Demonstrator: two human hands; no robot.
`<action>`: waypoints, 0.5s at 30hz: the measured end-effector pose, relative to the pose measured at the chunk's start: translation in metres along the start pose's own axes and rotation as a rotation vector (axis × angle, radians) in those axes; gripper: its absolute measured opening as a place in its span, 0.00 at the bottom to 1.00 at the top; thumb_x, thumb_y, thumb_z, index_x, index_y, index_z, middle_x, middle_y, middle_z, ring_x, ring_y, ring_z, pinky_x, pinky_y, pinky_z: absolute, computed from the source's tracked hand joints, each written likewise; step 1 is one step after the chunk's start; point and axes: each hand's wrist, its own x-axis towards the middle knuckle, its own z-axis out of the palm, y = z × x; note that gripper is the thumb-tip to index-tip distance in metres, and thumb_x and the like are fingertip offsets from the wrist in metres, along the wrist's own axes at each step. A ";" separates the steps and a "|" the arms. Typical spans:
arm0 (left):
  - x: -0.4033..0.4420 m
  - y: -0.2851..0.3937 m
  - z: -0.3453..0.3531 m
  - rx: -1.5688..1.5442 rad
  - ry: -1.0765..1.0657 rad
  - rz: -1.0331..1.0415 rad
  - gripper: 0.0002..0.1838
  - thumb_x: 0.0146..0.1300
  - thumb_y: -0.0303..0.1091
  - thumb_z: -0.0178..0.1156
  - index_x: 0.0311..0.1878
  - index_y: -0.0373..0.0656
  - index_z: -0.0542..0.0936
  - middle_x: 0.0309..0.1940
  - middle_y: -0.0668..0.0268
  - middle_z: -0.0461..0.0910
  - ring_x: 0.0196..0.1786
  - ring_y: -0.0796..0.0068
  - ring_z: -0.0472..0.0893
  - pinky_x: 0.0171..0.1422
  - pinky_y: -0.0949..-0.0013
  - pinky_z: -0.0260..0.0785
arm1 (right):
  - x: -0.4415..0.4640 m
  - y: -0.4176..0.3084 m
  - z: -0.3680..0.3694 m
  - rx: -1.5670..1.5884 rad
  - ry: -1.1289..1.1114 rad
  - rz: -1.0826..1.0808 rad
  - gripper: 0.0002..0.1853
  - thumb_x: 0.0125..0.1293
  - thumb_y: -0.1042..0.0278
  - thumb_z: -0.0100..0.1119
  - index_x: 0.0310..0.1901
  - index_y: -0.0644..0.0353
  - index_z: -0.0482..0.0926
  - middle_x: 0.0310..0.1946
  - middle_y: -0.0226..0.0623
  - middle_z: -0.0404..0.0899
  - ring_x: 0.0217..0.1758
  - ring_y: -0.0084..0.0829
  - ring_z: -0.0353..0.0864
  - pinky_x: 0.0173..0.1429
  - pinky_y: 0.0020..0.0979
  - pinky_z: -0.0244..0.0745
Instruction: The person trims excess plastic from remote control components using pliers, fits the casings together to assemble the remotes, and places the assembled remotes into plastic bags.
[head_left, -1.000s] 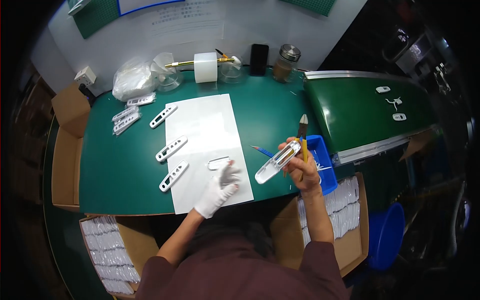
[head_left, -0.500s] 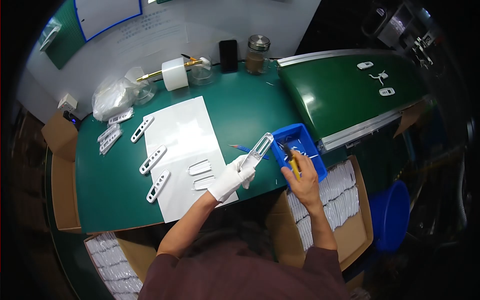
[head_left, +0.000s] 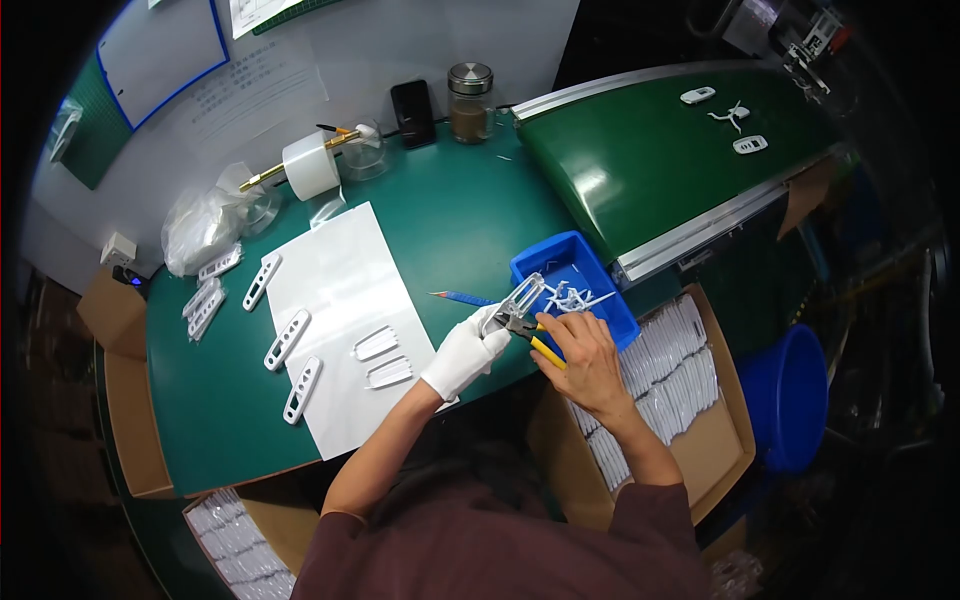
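My gloved left hand point(head_left: 466, 356) grips a white plastic frame point(head_left: 521, 298) near the edge of a blue tray point(head_left: 625, 325). My bare right hand point(head_left: 590, 362) is closed around yellow-handled cutters point(head_left: 547, 351), whose dark jaws touch the lower end of the frame. Thin white scraps point(head_left: 572, 298) lie inside the tray. A blue pen-like tool point(head_left: 466, 298) rests on the table, left of the frame. Two white frame parts point(head_left: 375, 343) lie on the white sheet point(head_left: 345, 262). Several white slotted covers point(head_left: 288, 340) are set out along the sheet's left side.
A green conveyor point(head_left: 640, 150) carrying white parts stands at the right. Boxes of wrapped pieces point(head_left: 735, 470) sit below the table point(head_left: 450, 200), beside a blue bin point(head_left: 790, 400). At the back are a film roll point(head_left: 311, 166), a phone point(head_left: 413, 113) and a jar point(head_left: 470, 105).
The view has turned, shifting the scene leftward. My left hand took over the white frame from my right hand. The cutters have moved from above the blue tray onto the frame.
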 end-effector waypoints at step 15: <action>0.029 0.008 0.024 0.301 0.069 0.084 0.22 0.66 0.35 0.54 0.61 0.37 0.74 0.27 0.71 0.73 0.21 0.83 0.70 0.25 0.76 0.63 | -0.007 0.028 0.000 -0.006 -0.042 0.063 0.21 0.56 0.72 0.69 0.53 0.57 0.79 0.33 0.40 0.78 0.38 0.43 0.81 0.41 0.41 0.76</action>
